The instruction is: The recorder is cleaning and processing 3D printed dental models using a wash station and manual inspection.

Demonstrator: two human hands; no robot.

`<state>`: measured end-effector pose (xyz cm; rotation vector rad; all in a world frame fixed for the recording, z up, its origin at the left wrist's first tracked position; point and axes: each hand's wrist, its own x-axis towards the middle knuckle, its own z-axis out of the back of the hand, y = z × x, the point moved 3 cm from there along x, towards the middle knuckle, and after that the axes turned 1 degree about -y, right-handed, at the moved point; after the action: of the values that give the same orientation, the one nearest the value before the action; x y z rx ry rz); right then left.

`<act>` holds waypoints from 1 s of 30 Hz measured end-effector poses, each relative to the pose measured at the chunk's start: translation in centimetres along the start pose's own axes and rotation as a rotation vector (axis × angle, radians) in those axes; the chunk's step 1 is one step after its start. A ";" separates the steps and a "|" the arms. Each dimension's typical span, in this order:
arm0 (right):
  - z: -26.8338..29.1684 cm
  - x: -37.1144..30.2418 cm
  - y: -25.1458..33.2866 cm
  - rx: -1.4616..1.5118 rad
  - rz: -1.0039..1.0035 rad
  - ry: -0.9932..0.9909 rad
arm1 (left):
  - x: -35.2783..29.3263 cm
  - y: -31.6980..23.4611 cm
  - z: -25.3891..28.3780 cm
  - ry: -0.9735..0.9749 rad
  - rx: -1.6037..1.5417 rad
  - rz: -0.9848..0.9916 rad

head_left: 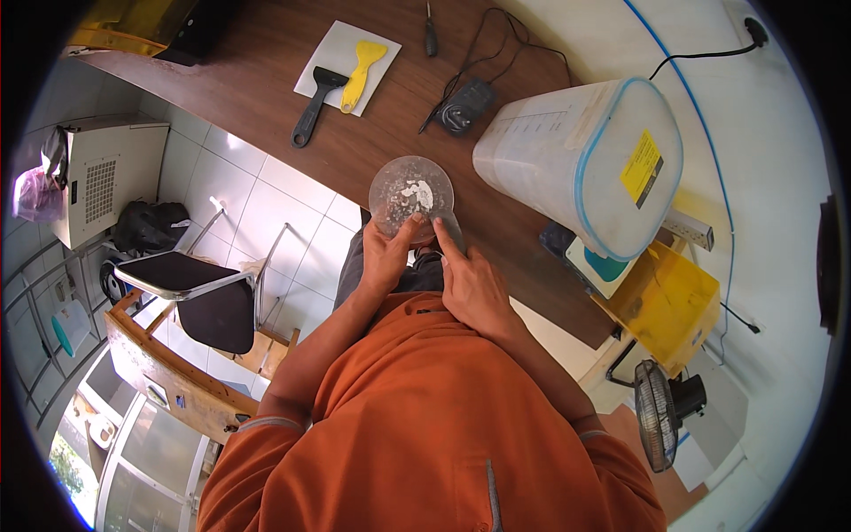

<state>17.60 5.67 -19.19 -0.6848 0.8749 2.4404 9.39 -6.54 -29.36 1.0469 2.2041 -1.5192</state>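
Close to the front edge of the brown table, I have a round, see-through plastic dish (pixel 409 182) in front of my body. White crumbs and a larger white patch lie on its round face. My left hand (pixel 387 255) grips the dish at its near left rim, the thumb on top. From the right, my right hand (pixel 472 282) holds the near right side, its index finger stretched toward the rim. A greyish see-through part shows beside that finger; I cannot tell whether it belongs to the dish. The other right fingers are mostly hidden.
On the table (pixel 257 97) a black scraper (pixel 317 106) and a yellow scraper (pixel 363 75) lie on a white sheet. Beyond are a screwdriver (pixel 431 31) and a corded black device (pixel 464 106). A large lidded tub (pixel 567 160) stands right. A chair (pixel 208 301) and fan (pixel 660 412) flank me.
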 end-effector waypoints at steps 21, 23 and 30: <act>-0.5 0.4 -0.6 0.157 0.032 -0.052 | -1.0 -0.8 0.3 0.081 -0.142 0.046; -0.2 0.3 -0.9 0.206 0.036 -0.039 | -1.5 -1.3 0.9 0.178 -0.287 0.151; 0.7 -0.2 -1.3 0.384 0.054 -0.053 | -1.8 -2.4 0.4 0.095 -0.122 0.291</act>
<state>18.26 6.98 -19.21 -0.4578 1.3062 2.2295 8.97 -8.06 -26.79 1.3544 2.0640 -1.2177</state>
